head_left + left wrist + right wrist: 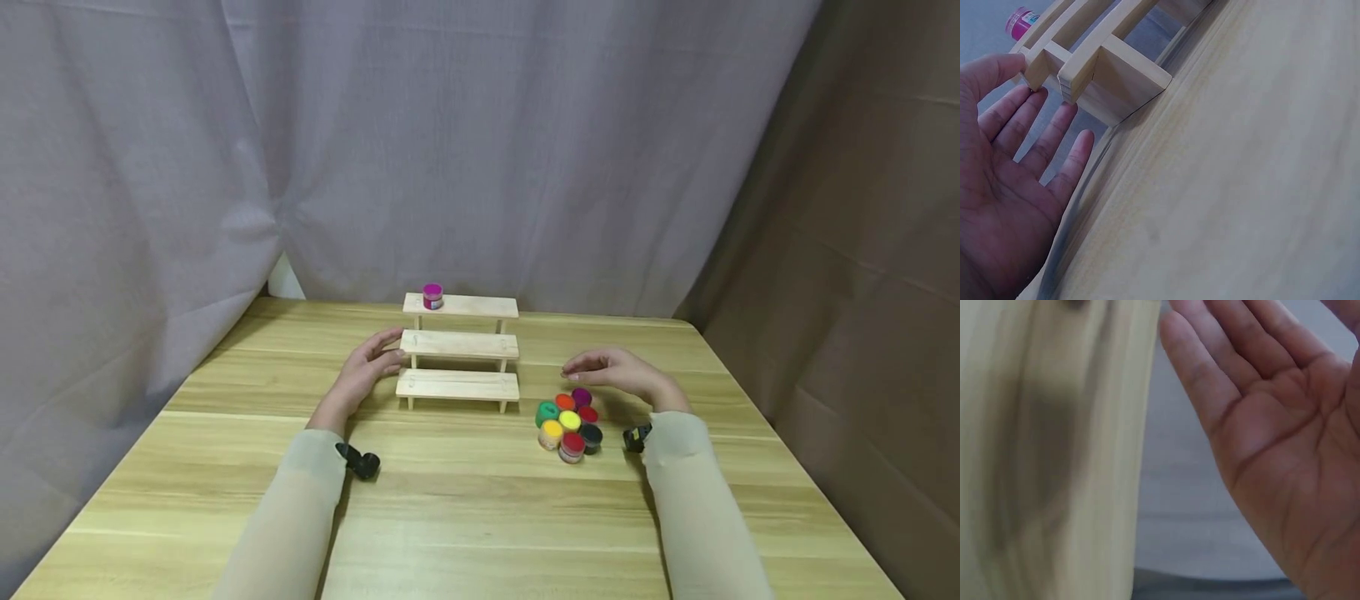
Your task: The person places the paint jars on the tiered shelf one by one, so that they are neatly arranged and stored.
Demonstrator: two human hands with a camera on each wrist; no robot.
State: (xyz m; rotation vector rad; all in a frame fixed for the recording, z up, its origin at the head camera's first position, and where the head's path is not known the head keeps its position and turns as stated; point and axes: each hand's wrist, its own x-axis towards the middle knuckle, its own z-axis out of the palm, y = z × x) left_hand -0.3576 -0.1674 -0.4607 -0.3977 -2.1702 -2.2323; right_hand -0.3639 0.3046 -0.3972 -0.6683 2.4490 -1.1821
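A three-tier wooden display stand (458,383) stands near the back of the table. One magenta paint jar (432,297) sits on its top tier, toward the left end. My left hand (365,375) is at the stand's left side; in the left wrist view, thumb and fairly straight fingertips (1067,111) meet the ends of the boards. To the right of the stand, several small paint jars (569,421) stand bunched together, among them green, orange, yellow, red, purple and black lids. Just behind this bunch hovers my right hand (618,372), fingers loosely bent, with nothing seen in it.
The wood-grain table (465,525) runs to a grey curtain (480,150) at the back. A brown-grey cloth (847,250) hangs on the right. Small black wrist cameras (363,463) stick out from both sleeves.
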